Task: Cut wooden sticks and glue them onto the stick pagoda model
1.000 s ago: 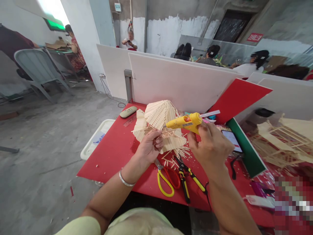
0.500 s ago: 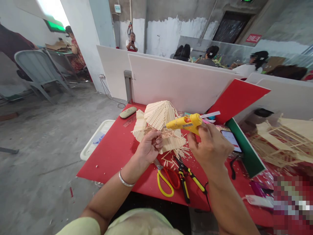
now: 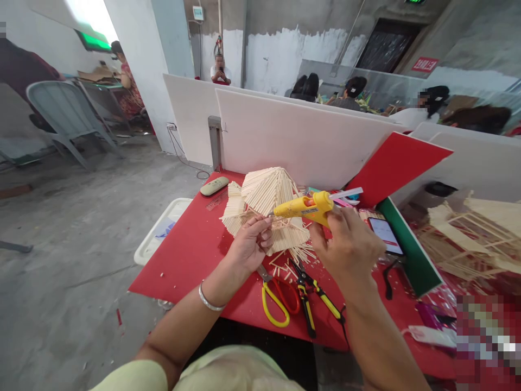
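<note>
My right hand (image 3: 348,239) is wrapped round the handle of a yellow glue gun (image 3: 303,206), with a clear glue stick (image 3: 345,193) poking out of its back end. The gun's nozzle points left, right by the fingertips of my left hand (image 3: 252,241). Those fingers are pinched together; whatever is between them is too small to make out. Just behind both hands stands a model (image 3: 264,193) built of thin pale wooden sticks, with a peaked roof. My left hand and the gun partly cover it. Loose sticks (image 3: 301,253) lie at its front right.
Scissors (image 3: 277,304) with yellow and red handles and yellow-black pliers (image 3: 309,298) lie in front on the red tabletop (image 3: 179,260). A glasses case (image 3: 214,186) is at the back left, a phone (image 3: 386,236) at right. White boards (image 3: 297,136) stand behind; other people sit beyond.
The glue gun has shifted slightly left, and its nozzle is now closer to my left fingertips. My left hand keeps its pinch in nearly the same spot.
</note>
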Demonstrator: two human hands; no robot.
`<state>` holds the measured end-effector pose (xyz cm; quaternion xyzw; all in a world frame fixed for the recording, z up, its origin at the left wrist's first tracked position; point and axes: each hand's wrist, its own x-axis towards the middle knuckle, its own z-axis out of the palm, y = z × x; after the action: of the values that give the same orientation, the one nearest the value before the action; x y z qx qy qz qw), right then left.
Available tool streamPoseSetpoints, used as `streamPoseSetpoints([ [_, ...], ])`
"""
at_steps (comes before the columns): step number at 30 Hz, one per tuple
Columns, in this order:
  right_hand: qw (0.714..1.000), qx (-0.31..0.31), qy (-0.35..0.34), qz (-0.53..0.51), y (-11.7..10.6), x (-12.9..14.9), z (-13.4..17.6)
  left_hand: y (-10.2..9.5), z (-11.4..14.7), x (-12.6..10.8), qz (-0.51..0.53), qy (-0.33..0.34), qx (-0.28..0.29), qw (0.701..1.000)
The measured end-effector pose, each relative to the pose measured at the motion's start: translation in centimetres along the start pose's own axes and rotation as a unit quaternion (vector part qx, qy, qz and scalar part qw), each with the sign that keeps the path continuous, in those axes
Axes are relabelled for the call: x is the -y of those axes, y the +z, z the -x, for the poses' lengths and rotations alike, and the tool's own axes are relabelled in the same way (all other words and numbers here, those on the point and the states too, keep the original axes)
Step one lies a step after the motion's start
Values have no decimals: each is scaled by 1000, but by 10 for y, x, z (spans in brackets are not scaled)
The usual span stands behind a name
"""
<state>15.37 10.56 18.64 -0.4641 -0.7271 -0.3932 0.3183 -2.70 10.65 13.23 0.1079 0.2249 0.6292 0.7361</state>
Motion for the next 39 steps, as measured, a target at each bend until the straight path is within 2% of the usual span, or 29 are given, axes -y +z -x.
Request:
streamPoseSetpoints([
  [33,1000,-14,-17,3,-3,2,-1,-3,1,0,-10,-1,11,1000],
  [39,1000,1,-10,6,0,2,2,-1,2,-1,-13,0,6,1000],
])
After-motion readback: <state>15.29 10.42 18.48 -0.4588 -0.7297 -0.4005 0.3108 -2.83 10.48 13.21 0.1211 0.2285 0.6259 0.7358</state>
